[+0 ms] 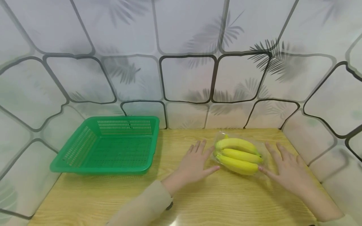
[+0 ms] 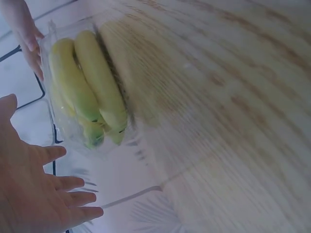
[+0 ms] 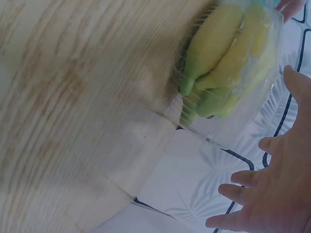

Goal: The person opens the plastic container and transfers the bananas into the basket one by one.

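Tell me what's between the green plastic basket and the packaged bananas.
In the head view, the left hand and bare wood-grain tabletop lie between the green plastic basket and packaged bananas.

Green basket (image 1: 121, 150) on wood-grain table (image 1: 220, 201)

Pale walls (image 1: 186, 78) printed with dark-outlined rounded panels and shadowy grey fronds (image 1: 272, 61) enclose a light wood-grain table (image 1: 226, 204) at the back and both sides, a small white glint (image 1: 173, 223) catching its near surface.
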Available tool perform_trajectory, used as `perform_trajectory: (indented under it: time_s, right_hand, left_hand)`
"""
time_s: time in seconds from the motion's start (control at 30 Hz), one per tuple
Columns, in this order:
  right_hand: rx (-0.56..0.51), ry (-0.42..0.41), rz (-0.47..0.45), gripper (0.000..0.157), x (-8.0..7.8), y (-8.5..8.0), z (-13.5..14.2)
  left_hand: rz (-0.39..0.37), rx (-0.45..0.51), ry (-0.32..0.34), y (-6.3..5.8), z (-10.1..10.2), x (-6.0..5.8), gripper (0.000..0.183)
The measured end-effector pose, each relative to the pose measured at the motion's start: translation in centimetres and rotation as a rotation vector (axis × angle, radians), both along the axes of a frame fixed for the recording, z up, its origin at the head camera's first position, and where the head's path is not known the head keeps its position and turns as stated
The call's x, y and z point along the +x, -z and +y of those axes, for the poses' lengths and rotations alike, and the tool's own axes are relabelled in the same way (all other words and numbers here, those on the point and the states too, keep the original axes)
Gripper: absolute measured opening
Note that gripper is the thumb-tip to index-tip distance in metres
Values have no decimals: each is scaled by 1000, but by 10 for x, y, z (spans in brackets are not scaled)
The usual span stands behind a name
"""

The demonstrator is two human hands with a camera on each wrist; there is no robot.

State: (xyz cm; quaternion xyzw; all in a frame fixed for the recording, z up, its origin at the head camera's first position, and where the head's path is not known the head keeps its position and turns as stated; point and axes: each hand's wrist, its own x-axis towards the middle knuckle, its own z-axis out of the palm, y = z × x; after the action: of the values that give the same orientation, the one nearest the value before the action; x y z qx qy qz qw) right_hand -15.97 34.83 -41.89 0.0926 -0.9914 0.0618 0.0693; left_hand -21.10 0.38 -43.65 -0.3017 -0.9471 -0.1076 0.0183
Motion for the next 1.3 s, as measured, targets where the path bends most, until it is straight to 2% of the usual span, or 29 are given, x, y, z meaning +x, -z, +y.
perform_trajectory:
  time_s: [0.27, 0.5, 0.67, 1.3]
  right_hand:
    - [-19, -22, 0, 102, 3, 12, -3]
    - [-47, -49, 14, 104, 4, 19, -6]
    - [-55, -53, 14, 103, 4, 21, -8]
    - [-80, -75, -59, 102, 3, 22, -13]
  left_hand:
    - [13, 1, 28, 3, 10, -1, 80]
    - [72, 9, 71, 7, 18, -4, 78]
    - [95, -20, 105, 9, 20, -4, 80]
    - [91, -79, 136, 9, 19, -1, 82]
